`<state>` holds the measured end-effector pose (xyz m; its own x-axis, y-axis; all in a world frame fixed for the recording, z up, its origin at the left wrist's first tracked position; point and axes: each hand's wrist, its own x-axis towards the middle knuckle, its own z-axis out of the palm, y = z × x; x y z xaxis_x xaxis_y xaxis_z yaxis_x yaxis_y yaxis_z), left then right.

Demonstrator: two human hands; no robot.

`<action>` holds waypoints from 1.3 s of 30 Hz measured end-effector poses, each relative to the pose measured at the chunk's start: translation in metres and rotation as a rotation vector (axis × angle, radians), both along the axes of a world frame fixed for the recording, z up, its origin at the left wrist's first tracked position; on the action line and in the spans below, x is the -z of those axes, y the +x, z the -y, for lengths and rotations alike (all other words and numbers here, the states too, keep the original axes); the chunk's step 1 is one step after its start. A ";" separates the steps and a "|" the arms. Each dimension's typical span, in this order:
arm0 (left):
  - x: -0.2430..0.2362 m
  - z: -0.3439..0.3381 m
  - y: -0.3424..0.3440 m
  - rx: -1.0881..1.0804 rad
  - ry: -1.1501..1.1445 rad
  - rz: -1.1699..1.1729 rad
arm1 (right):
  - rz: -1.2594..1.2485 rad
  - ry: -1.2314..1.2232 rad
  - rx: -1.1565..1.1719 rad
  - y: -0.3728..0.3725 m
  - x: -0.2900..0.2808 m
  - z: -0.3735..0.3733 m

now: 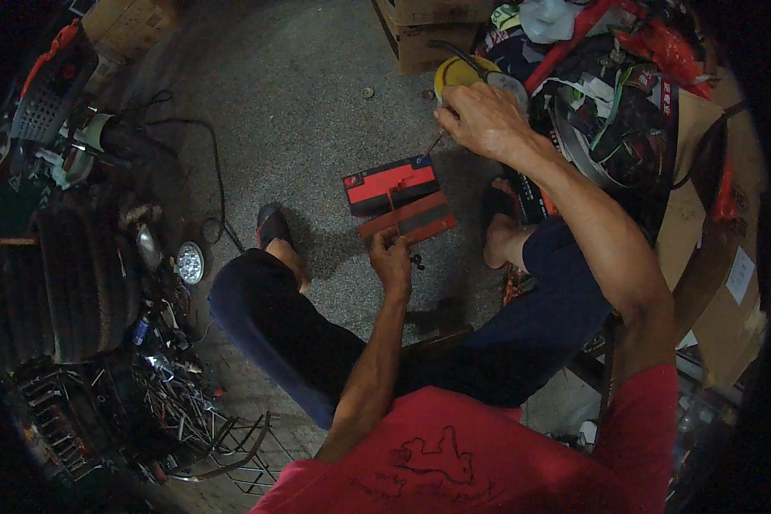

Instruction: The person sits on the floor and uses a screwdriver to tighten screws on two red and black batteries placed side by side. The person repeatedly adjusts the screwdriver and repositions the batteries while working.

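Note:
A red and black block shaped like a battery [391, 184] lies on the speckled floor between my feet. A flat reddish-brown and dark piece [424, 221] adjoins its near side. My left hand [391, 264] is closed at the near edge of that piece, its fingertips pinched; what they hold is too small to make out. Over the far right of the block, my right hand [484, 122] is curled shut. A thin dark shaft [434, 147] runs down from its fingers toward the block's far right corner; its kind is unclear. A thin reddish strip crosses the block's middle.
Stacked tyres [68, 287] stand at the left beside a round lamp [191, 263] and a heap of metal tools [180, 398]. A black cable [218, 176] lies on the floor. Behind my right hand are a yellow round object [451, 73] and cartons [428, 43]. Cluttered bags [608, 111] fill the right.

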<state>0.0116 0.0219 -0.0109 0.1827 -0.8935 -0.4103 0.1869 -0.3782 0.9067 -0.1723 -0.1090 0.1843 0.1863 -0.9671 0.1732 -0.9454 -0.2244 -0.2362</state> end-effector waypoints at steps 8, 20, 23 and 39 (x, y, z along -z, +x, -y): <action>0.000 0.004 0.002 -0.001 0.104 0.000 | -0.024 0.091 0.023 0.003 0.000 0.003; -0.016 0.030 0.006 -0.020 -0.144 0.675 | -0.010 -0.025 0.022 -0.007 0.001 0.001; -0.015 0.047 0.013 -0.009 -0.203 0.646 | 0.011 -0.002 0.038 -0.009 -0.002 0.002; 0.000 0.114 -0.026 0.306 -0.631 0.923 | 0.044 0.044 0.072 -0.020 -0.007 0.001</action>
